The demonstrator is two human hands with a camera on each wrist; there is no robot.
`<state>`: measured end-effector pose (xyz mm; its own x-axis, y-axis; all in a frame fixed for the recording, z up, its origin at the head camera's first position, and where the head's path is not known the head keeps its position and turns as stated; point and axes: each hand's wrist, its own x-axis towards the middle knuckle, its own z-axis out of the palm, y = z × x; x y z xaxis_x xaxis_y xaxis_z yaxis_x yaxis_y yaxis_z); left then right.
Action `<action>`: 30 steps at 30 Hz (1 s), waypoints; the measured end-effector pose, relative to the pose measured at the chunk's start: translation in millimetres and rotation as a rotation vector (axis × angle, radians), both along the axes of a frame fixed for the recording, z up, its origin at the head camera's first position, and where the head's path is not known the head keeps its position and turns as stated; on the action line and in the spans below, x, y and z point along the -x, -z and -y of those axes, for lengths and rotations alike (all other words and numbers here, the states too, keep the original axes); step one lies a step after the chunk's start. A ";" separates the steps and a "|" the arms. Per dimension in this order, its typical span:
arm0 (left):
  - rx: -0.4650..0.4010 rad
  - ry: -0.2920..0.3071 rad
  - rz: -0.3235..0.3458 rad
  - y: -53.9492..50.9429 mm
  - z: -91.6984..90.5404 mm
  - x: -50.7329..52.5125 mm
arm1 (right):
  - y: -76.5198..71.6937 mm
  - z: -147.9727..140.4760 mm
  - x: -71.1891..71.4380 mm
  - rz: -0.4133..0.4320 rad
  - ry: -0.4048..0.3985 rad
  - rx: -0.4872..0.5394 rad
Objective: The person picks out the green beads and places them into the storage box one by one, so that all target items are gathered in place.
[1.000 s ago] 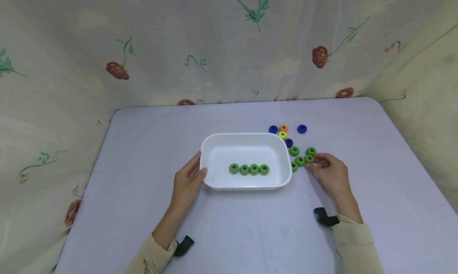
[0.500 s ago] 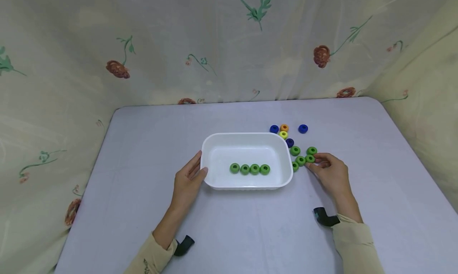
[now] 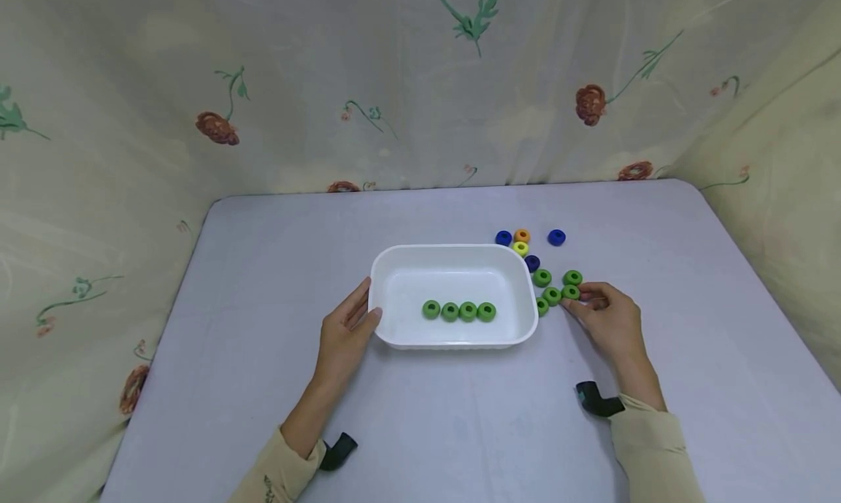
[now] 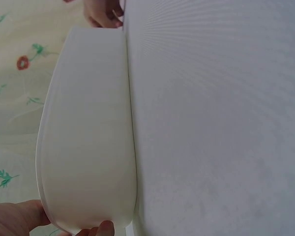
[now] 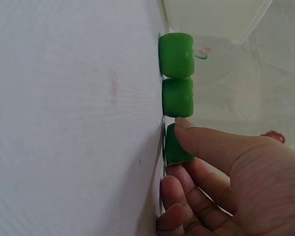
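My left hand point(image 3: 343, 342) grips the left end of a white rectangular tray point(image 3: 453, 258), thumb over the rim. Inside the tray, several green beads with centre holes stand in a row point(image 3: 467, 311). The left wrist view has the tray's outer wall point(image 4: 88, 128) upright on the table. Right of the tray, my right hand point(image 3: 607, 320) pinches one green bead point(image 3: 571, 292) between thumb and fingers, low at the tabletop. In the right wrist view the pinched bead point(image 5: 177, 145) sits just apart from two other green beads point(image 5: 177, 97).
More green beads point(image 3: 542, 277) lie beside the tray's right side. Behind them are a yellow bead point(image 3: 520, 248), an orange bead point(image 3: 522, 236) and blue beads point(image 3: 556, 237). A pale cloth covers the table point(image 3: 276, 247); a flowered curtain point(image 3: 289, 123) hangs behind.
The green bead pinched by my right hand has shifted very slightly right, away from its neighbour. My left hand and the tray look unchanged.
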<state>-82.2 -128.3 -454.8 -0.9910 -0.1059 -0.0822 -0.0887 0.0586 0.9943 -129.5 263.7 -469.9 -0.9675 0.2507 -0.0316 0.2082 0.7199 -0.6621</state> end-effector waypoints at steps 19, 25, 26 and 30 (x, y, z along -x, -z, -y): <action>-0.003 0.001 -0.001 -0.4 0.0 0.0 | -14.2 -0.7 -4.2 -0.004 0.050 0.024; -0.002 -0.001 -0.001 -0.4 -0.1 -0.2 | -27.9 7.0 -7.2 -0.043 0.026 0.008; -0.002 -0.001 0.000 -0.3 -0.1 -0.3 | -30.3 8.7 -7.6 -0.057 0.019 0.004; -0.005 0.000 0.000 0.1 -0.1 -0.1 | -39.0 15.7 -9.4 -0.120 -0.005 -0.003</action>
<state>-82.1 -128.2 -454.9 -0.9910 -0.1053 -0.0824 -0.0884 0.0536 0.9946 -120.1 248.0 -431.0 -0.9655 0.2458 0.0857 0.1237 0.7229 -0.6798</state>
